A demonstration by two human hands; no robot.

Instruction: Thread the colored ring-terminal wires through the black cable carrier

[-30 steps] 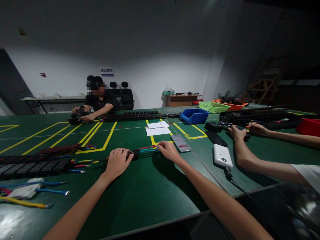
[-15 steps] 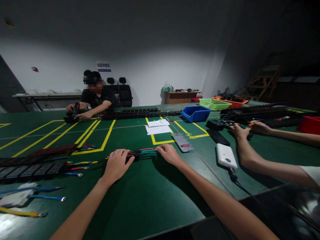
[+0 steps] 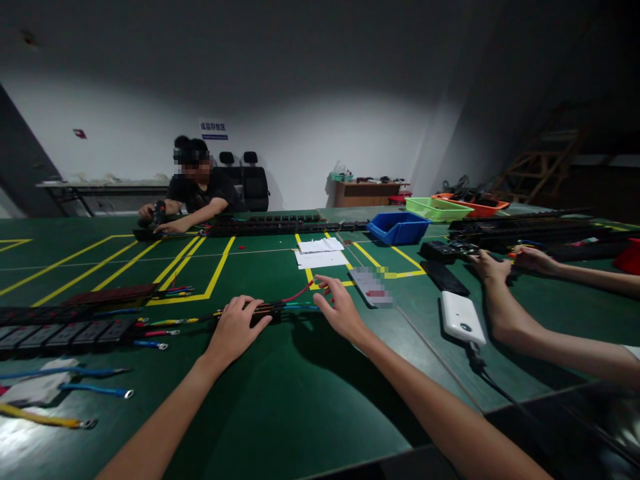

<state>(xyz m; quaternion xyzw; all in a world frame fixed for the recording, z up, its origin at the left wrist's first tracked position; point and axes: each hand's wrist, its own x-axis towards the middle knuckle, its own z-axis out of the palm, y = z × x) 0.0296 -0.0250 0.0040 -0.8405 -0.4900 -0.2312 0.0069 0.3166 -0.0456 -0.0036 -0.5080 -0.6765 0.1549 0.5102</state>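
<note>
My left hand (image 3: 237, 328) lies over a slim dark strip with a wire bundle (image 3: 273, 307) running along it, fingers closed around the bundle and thumb along its near side. From the right end of the bundle, a red wire (image 3: 301, 293) bends up and away from the green and blue wires (image 3: 303, 306). Beside these ends is my right hand (image 3: 340, 310), its thumb and fingers apart. The red wire's tip reaches its fingertips; whether they touch is unclear. To the left sit black socket strips (image 3: 75, 340) with yellow, red and blue leads ending in ring terminals.
White papers (image 3: 321, 255), a phone (image 3: 370, 288) and a white power bank (image 3: 463, 319) lie on the green table. Beyond stand a blue bin (image 3: 397, 229) and green tray (image 3: 437, 209). A co-worker's hands (image 3: 493, 267) work at right; another person (image 3: 200, 190) holds a power tool opposite.
My right hand's fingers have spread from a pinch on the wire ends. The red wire now curves upward, apart from the others. My left hand keeps its place; the view has shifted slightly.
</note>
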